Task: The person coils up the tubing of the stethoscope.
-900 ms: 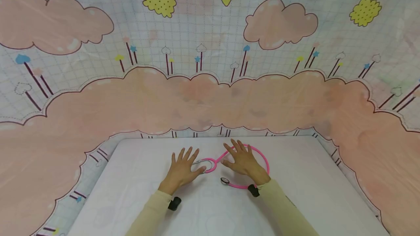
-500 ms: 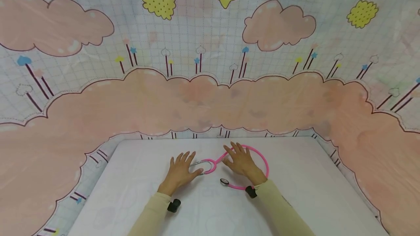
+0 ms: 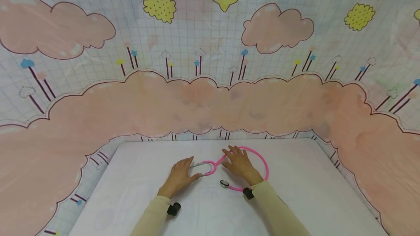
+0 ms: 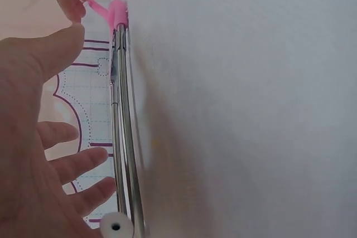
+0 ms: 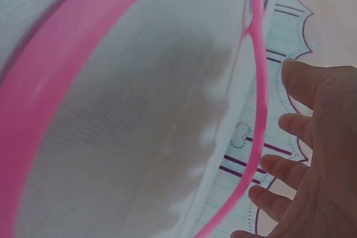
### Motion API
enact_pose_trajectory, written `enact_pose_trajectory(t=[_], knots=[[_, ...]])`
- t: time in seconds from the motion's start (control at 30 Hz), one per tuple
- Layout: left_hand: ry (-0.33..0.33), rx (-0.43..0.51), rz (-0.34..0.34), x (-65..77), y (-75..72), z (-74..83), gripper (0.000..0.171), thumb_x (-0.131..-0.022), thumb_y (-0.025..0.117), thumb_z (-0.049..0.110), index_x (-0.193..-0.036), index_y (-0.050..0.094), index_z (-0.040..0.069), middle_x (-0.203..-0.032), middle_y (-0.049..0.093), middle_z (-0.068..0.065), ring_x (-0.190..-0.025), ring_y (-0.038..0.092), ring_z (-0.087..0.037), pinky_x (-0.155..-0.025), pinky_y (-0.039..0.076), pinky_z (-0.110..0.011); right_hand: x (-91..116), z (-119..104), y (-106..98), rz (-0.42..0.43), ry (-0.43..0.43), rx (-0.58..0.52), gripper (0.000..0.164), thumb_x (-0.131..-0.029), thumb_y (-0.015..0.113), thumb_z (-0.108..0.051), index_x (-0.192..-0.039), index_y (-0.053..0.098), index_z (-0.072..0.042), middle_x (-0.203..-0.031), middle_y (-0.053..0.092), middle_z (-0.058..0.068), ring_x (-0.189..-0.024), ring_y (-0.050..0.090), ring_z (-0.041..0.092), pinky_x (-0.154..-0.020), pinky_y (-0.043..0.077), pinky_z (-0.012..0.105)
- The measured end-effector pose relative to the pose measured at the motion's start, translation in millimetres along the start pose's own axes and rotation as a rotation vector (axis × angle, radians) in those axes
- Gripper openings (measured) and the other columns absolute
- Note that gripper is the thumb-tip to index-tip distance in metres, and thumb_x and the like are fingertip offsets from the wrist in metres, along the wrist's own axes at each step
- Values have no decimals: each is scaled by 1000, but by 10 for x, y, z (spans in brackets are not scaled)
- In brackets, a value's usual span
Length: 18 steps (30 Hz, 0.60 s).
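A stethoscope point(image 3: 266, 163) with pink tubing lies on the white table, its tube looped to the right. My left hand point(image 3: 178, 177) hovers at the earpiece end, thumb and fingers spread around the metal ear tubes point(image 4: 125, 137); one white ear tip point(image 4: 116, 226) shows in the left wrist view. Over the upper part of the loop is my right hand point(image 3: 241, 164), fingers spread and loosely bent, holding nothing. In the right wrist view its fingers are close to the pink tube point(image 5: 259, 98). The round chest piece point(image 3: 224, 183) lies between the two forearms.
The white tabletop point(image 3: 131, 192) reaches a straight back edge just beyond the hands. Behind it hangs a cloth point(image 3: 197, 108) printed with clouds and stars. A black wrist camera point(image 3: 174, 209) sits under the left wrist, another point(image 3: 248, 193) under the right.
My left hand has lowered slightly toward the ear tubes, its fingers drawing closer together and bending more. My right hand has shifted a little left and down. The stethoscope stays in place.
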<state>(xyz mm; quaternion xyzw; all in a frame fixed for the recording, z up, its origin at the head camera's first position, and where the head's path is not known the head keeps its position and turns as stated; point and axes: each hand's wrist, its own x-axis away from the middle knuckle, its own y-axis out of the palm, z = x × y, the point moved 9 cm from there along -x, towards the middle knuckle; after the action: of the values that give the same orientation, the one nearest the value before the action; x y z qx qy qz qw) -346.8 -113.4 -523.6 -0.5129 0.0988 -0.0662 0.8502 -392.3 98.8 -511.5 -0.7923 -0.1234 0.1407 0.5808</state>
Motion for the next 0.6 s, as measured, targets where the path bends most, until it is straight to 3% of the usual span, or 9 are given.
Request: enact_pose_trajectory(t=[0.2, 0.37, 0.6], knots=[[-8, 17, 7, -3, 18, -31, 80, -84, 75, 43, -145, 44, 2, -141, 52, -20, -132, 44, -41, -110, 31, -60, -14, -4, 22, 1, 1, 15, 55, -95, 62, -41, -144, 49, -20, -153, 41, 13, -145, 31, 39, -115, 23, 64], [-2, 72, 19, -1, 4, -40, 71, -79, 81, 29, -138, 52, 2, -132, 58, -19, -125, 49, -40, -105, 35, -58, -16, -22, 27, 17, -21, 55, 51, -94, 65, -36, -140, 54, -17, -148, 47, 13, -142, 36, 39, -113, 27, 65], [19, 81, 42, -6, -2, -62, 60, -77, 83, 19, -129, 60, 3, -123, 62, -16, -115, 55, -35, -99, 40, -54, -9, -49, -12, 112, -75, 108, 35, -93, 68, -25, -127, 63, -16, -128, 59, 10, -129, 48, 33, -108, 33, 64]])
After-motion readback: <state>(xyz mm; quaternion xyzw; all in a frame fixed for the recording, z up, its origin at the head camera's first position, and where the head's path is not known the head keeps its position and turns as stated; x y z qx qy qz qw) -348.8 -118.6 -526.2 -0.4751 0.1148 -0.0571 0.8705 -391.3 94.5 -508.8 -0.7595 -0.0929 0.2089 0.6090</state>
